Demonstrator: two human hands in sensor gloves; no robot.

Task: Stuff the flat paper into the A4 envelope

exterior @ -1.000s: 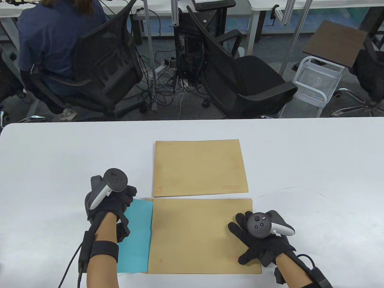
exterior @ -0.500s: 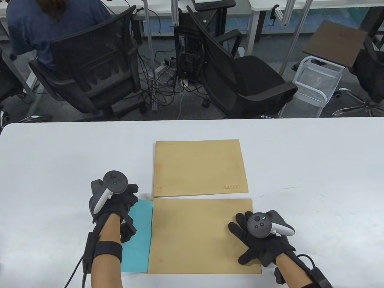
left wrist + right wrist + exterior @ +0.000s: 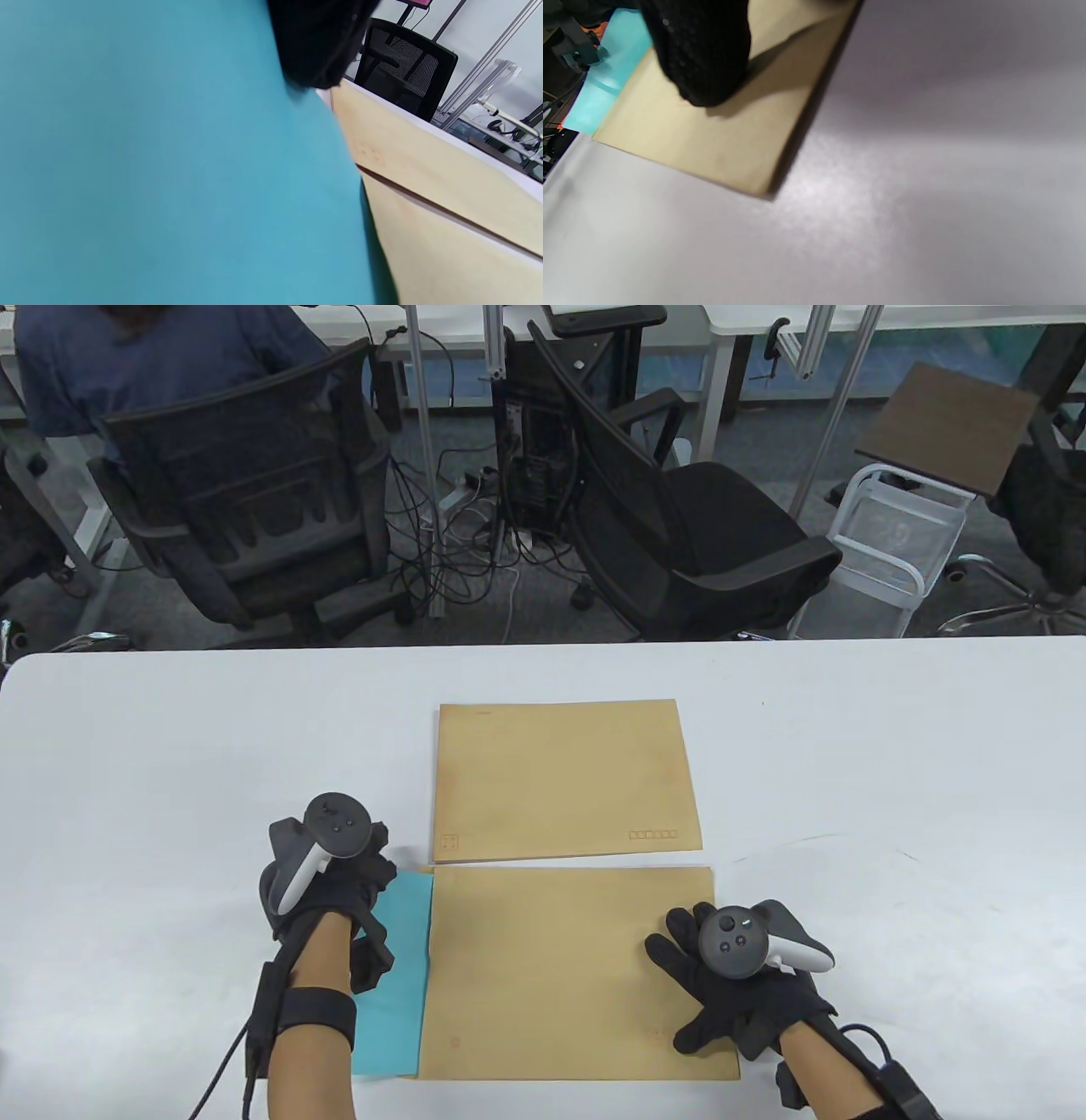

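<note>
A blue paper (image 3: pixel 399 976) lies flat at the near left, its right part tucked inside the near brown envelope (image 3: pixel 560 976). My left hand (image 3: pixel 339 891) rests on the paper's left part, thumb and a fingertip (image 3: pixel 314 42) on top of it; the sheet's left edge is hidden under the hand. My right hand (image 3: pixel 721 993) lies flat with spread fingers on the envelope's right end, near its lower right corner. In the right wrist view a finger (image 3: pixel 704 55) presses the envelope (image 3: pixel 712 140), with the blue paper (image 3: pixel 606 84) beyond.
A second brown envelope (image 3: pixel 564 780) lies just behind the near one on the white table (image 3: pixel 848 772). Black office chairs (image 3: pixel 696 526) and cables stand beyond the far edge, and a seated person is at the back left.
My left hand has slid to the right with the blue paper, so less blue shows outside the envelope. The right hand has stayed in place. The person's chair behind has turned.
</note>
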